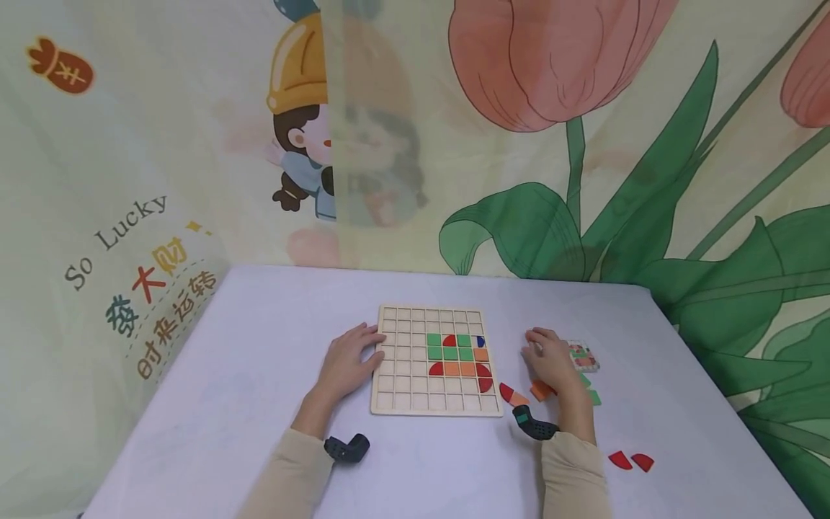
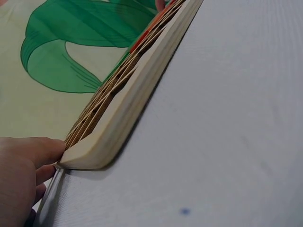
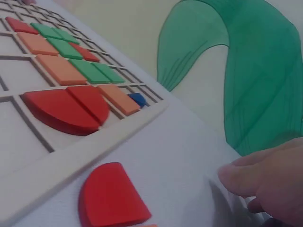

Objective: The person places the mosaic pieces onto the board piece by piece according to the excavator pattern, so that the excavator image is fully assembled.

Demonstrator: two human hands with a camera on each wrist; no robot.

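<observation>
My left hand [image 1: 346, 362] lies at the left edge of a wooden grid board [image 1: 402, 404], its extended thumb and fingers touching the rim. In the left wrist view the thumb [image 2: 45, 150] meets the board's corner. Green squares [image 1: 450, 353], orange squares [image 1: 460, 369], red quarter-round pieces [image 1: 485, 384] and a blue piece [image 1: 480, 342] sit in the board's cells. To the right of the board, my right hand [image 1: 550, 360] is over the table, fingers loosely bent, nothing showing between them. Loose red [image 1: 506, 392] and orange [image 1: 519, 399] pieces lie between it and the board.
A patterned card [image 1: 583, 356] lies right of my right hand, with loose green pieces [image 1: 594, 396] below it. An orange piece [image 1: 540, 391] is partly hidden by the right wrist. Two red pieces [image 1: 632, 461] lie farther right. A printed curtain [image 1: 389, 245] hangs behind the table.
</observation>
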